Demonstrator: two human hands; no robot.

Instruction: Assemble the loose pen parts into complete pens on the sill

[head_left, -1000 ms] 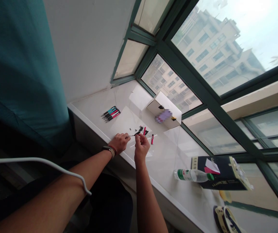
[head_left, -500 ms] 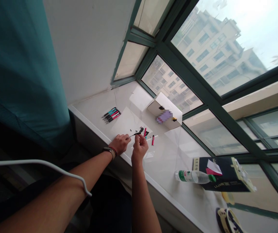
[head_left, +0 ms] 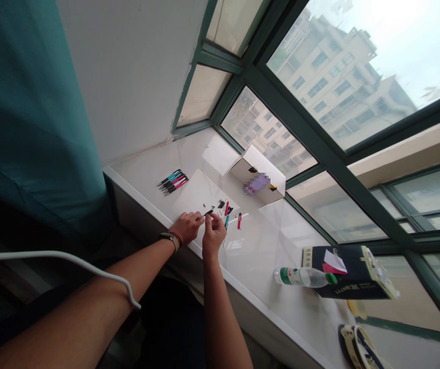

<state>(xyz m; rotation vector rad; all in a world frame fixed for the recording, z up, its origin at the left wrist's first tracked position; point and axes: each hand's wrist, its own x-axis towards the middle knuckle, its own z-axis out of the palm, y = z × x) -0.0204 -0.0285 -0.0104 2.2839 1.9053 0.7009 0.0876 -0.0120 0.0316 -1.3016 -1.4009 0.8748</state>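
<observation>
Over the front of the white ledge [head_left: 250,256], both my hands are close together. My left hand [head_left: 187,227], with a watch and a red band at the wrist, pinches a thin pen refill. A dark pen grip [head_left: 209,211] sits at its far end, and my right hand [head_left: 214,233] closes its fingertips on this grip. Just beyond lie loose pen parts: a red barrel [head_left: 227,208], another red barrel [head_left: 239,220], a teal barrel [head_left: 227,221], black pieces [head_left: 221,204] and small metallic bits. A row of several pens [head_left: 172,182] lies to the left.
A white open box [head_left: 277,177] with a blurred purple patch stands by the window. Toward the right are a lying plastic bottle [head_left: 308,277], a dark carton [head_left: 354,287] and a roll of tape [head_left: 358,346]. A white cable [head_left: 62,256] crosses above my left forearm.
My right hand has moved left, closer to my left hand, and the dark grip now sits nearer the left fingers. Less of the thin refill shows. The teal barrel is more exposed.
</observation>
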